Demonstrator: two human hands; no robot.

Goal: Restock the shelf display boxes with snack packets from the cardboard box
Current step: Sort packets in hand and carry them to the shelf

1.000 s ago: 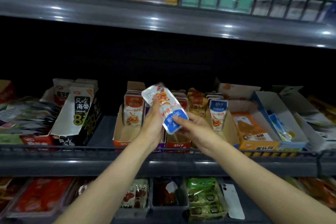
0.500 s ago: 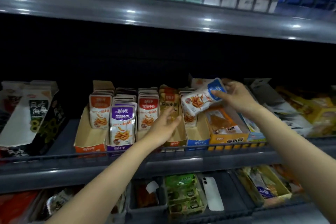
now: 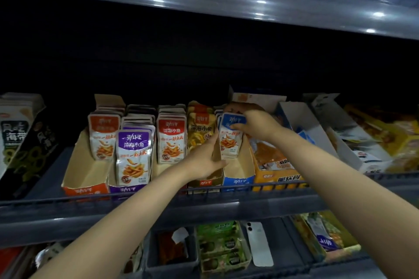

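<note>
**A:** Where is the snack packet?

**B:** The white foil packet with a blue top [image 3: 231,137] stands upright at the front of its row in the blue-fronted cardboard display box [image 3: 238,182]. That box sits at the front edge of the grey metal shelf [image 3: 158,198], a little right of the middle. The right hand [image 3: 256,125] has its grip clamped on the packet's top, thumb on the printed face.

**A:** And the other hand?

**B:** The left hand [image 3: 203,158] lies on that box's left wall, thumb on the inner side, fingers on the outer side beside the yellow packets [image 3: 200,131]. Its grip may be pinching the wall or only touching it; I cannot tell.

**A:** Any writing?

**B:** The purple-topped white packet [image 3: 133,154] reads 劲仔 and 深海小鱼. The red-topped packets [image 3: 171,140] and the yellow ones carry 深海小鱼 too. The orange-topped packets [image 3: 104,136] stand in the orange-fronted box [image 3: 86,190], further left. At the shelf's left end a black and white carton [image 3: 13,131] reads 风吃海带. An orange carton [image 3: 278,179] sits just beside the blue box on its right. On the shelf below, a white phone [image 3: 258,244] lies face down.
</note>
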